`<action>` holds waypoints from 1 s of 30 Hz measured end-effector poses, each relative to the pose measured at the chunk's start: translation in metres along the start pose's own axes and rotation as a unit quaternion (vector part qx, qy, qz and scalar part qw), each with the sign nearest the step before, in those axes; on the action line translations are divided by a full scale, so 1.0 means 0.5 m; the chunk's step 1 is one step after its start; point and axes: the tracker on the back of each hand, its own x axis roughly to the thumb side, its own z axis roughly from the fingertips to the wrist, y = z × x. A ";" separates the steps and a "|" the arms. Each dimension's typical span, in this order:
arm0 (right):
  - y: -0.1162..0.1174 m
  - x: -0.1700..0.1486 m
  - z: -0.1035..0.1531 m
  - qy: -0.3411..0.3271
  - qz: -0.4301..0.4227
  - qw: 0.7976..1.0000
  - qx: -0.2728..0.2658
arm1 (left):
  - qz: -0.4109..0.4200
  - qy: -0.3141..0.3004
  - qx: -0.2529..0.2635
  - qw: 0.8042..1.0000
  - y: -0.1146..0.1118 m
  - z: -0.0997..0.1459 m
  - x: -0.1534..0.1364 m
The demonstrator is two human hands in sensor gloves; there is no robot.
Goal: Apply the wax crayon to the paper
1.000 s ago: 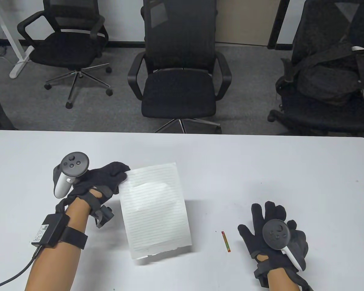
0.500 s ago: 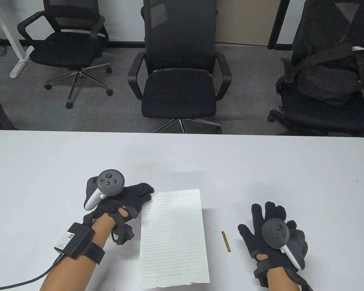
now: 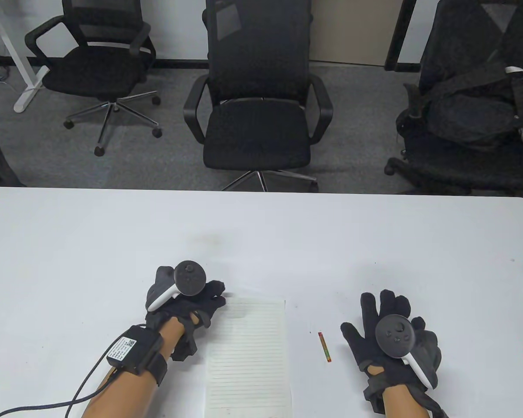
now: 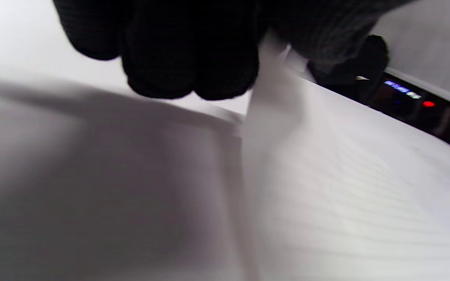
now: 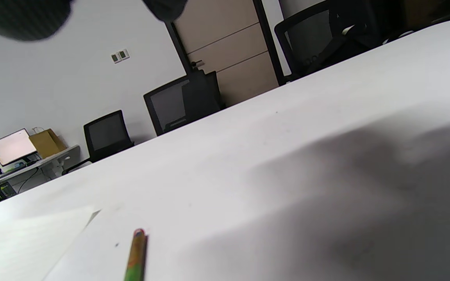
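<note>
A sheet of lined white paper [image 3: 247, 357] lies flat on the white table [image 3: 113, 235], its near end running off the bottom edge of the table view. My left hand [image 3: 209, 300] pinches the paper's far left corner; the left wrist view shows that corner held between the gloved fingers [image 4: 193, 58] above the paper [image 4: 346, 187]. A small wax crayon [image 3: 325, 346] with a red, yellow and green wrapper lies right of the paper. My right hand [image 3: 385, 324] rests flat with fingers spread, just right of the crayon and apart from it. The crayon [image 5: 137, 255] also shows in the right wrist view.
Three black office chairs stand beyond the table's far edge; the middle one [image 3: 257, 109] faces the table. A cable [image 3: 61, 402] runs from my left forearm off the bottom edge.
My left hand has carried the paper from the left, lifted and curled, toward me and to the right, and laid it flat beside the crayon. The right hand and crayon have not moved.
</note>
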 end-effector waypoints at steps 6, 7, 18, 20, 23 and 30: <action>0.009 0.009 -0.001 0.011 0.005 1.000 -0.005 | -0.021 -0.076 -0.039 0.996 -0.026 0.108 0.040; 0.011 0.012 -0.001 0.020 0.006 1.000 -0.013 | -0.042 -0.084 -0.083 0.992 -0.053 0.122 0.053; 0.057 0.071 0.003 0.029 0.065 0.997 -0.002 | -0.139 -0.044 -0.222 0.964 -0.155 0.098 0.036; 0.075 0.085 0.003 0.028 0.091 0.995 0.016 | -0.150 -0.043 -0.226 0.961 -0.154 0.096 0.033; 0.102 0.101 -0.001 0.040 0.117 0.991 0.054 | -0.143 -0.045 -0.230 0.962 -0.155 0.095 0.031; 0.157 0.126 -0.025 0.079 0.205 0.971 0.094 | -0.149 -0.045 -0.229 0.961 -0.156 0.096 0.034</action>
